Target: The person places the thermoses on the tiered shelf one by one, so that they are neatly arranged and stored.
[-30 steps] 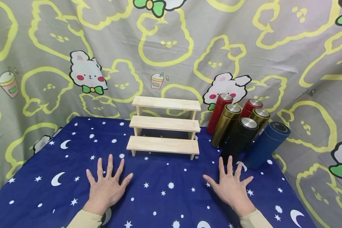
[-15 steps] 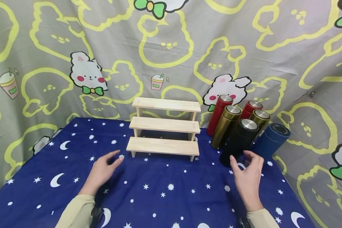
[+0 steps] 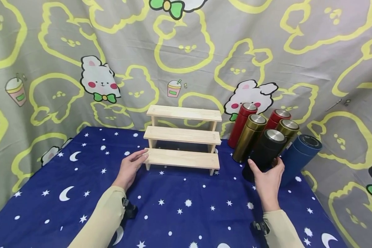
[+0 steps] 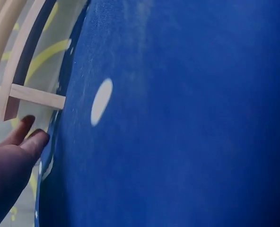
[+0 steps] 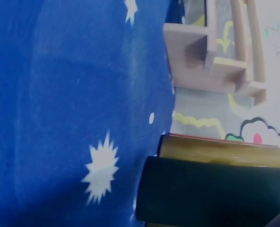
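Observation:
A black thermos flask [image 3: 268, 146] with a steel-topped lid stands upright at the front of a group on the right. My right hand [image 3: 268, 184] is around its lower body, thumb at the left side and fingers at the right. In the right wrist view the black flask [image 5: 215, 191] spans the lower right, with only bits of the hand at the edge. My left hand [image 3: 131, 168] is at the left end of the bottom step of a three-tier wooden rack [image 3: 183, 158]. In the left wrist view its loosely bent fingers [image 4: 33, 142] are close to the rack's end [image 4: 40, 97].
Beside the black flask stand a blue flask [image 3: 302, 156], a gold flask [image 3: 248, 143] and a red flask [image 3: 241, 125]. Another red flask [image 3: 276, 119] and gold flask [image 3: 288, 127] are behind. A blue star-print cloth [image 3: 173, 206] covers the table; a patterned curtain [image 3: 186, 51] hangs behind.
Both hands were spread flat on the cloth. The left has moved forward and right to the rack's bottom step; the right has lifted, turned and come around the black thermos flask.

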`<act>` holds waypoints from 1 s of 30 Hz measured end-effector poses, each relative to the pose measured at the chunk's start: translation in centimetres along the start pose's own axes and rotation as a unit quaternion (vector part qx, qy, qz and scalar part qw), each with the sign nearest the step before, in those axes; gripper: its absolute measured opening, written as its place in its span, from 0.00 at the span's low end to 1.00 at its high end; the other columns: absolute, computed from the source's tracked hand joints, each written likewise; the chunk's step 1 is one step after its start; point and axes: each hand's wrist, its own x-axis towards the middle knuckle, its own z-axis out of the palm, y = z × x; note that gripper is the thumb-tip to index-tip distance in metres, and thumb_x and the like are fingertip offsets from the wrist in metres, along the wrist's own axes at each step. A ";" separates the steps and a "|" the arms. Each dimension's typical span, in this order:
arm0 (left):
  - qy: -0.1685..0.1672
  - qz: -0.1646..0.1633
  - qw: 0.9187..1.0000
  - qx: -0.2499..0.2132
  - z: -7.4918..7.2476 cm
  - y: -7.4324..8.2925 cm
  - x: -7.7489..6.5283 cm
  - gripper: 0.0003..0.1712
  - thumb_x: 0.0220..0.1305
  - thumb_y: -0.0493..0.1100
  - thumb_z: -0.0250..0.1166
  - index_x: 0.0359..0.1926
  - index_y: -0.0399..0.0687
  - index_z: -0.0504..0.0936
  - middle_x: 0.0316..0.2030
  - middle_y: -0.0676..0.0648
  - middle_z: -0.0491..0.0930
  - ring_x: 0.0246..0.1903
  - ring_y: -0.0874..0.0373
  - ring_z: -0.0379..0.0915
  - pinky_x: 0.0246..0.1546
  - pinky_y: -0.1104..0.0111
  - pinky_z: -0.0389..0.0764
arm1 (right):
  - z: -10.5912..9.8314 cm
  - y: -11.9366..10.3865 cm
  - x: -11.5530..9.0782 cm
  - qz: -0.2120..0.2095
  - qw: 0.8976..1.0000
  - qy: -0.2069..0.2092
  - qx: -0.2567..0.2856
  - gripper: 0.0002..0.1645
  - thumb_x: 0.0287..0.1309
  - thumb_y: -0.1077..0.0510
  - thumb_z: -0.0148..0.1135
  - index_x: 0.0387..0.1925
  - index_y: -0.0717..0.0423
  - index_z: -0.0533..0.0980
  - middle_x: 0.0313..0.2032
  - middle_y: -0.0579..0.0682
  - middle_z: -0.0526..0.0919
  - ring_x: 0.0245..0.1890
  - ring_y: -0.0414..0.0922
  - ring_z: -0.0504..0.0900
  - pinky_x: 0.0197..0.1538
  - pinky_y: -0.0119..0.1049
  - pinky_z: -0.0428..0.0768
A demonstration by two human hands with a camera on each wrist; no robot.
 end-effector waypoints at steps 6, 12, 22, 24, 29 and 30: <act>-0.015 -0.032 0.999 -0.030 0.7 -0.4 0.5 0.29 0.65 0.45 0.68 0.63 0.36 0.75 0.65 0.40 0.69 0.63 0.50 0.66 0.63 0.61 0.68 | 0.8 1.2 0.8 0.000 1.000 -0.011 0.003 0.58 0.52 0.48 0.75 0.71 0.67 0.50 0.65 0.68 0.60 0.65 0.61 0.60 0.69 0.52 0.58; -0.022 -0.044 0.999 -0.014 1.1 -0.7 0.7 0.28 0.64 0.44 0.70 0.63 0.39 0.77 0.63 0.42 0.72 0.58 0.53 0.69 0.55 0.69 0.73 | 1.0 1.9 1.2 -0.003 1.000 -0.002 -0.004 0.55 0.53 0.51 0.74 0.70 0.69 0.51 0.62 0.71 0.64 0.62 0.63 0.63 0.66 0.55 0.61; -0.002 -0.046 0.999 0.027 1.3 -0.8 0.9 0.27 0.60 0.37 0.70 0.61 0.39 0.79 0.67 0.40 0.66 0.59 0.49 0.69 0.59 0.63 0.70 | 0.8 2.2 1.5 0.002 1.000 0.011 -0.020 0.51 0.53 0.52 0.74 0.69 0.66 0.56 0.60 0.71 0.69 0.59 0.63 0.68 0.61 0.55 0.66; -0.003 -0.044 0.999 0.030 1.2 -0.8 0.9 0.27 0.60 0.37 0.70 0.61 0.39 0.78 0.67 0.40 0.66 0.57 0.50 0.70 0.56 0.65 0.72 | 0.9 2.1 1.4 0.005 1.000 0.013 -0.019 0.50 0.52 0.51 0.75 0.68 0.65 0.58 0.59 0.69 0.71 0.58 0.61 0.70 0.59 0.54 0.68; -0.004 -0.040 0.999 0.032 1.2 -0.7 1.0 0.26 0.60 0.37 0.70 0.60 0.38 0.79 0.66 0.40 0.67 0.53 0.52 0.72 0.51 0.70 0.75 | 0.9 1.3 1.4 -0.001 1.000 0.016 -0.004 0.48 0.49 0.49 0.77 0.65 0.63 0.63 0.54 0.64 0.75 0.53 0.56 0.74 0.54 0.49 0.70; -0.004 -0.040 0.999 0.030 1.3 -0.7 1.0 0.26 0.60 0.37 0.70 0.60 0.38 0.79 0.66 0.40 0.67 0.54 0.51 0.72 0.52 0.68 0.74 | 0.9 1.0 1.5 -0.004 1.000 0.014 0.001 0.48 0.49 0.49 0.77 0.65 0.62 0.63 0.54 0.63 0.76 0.52 0.55 0.74 0.53 0.47 0.71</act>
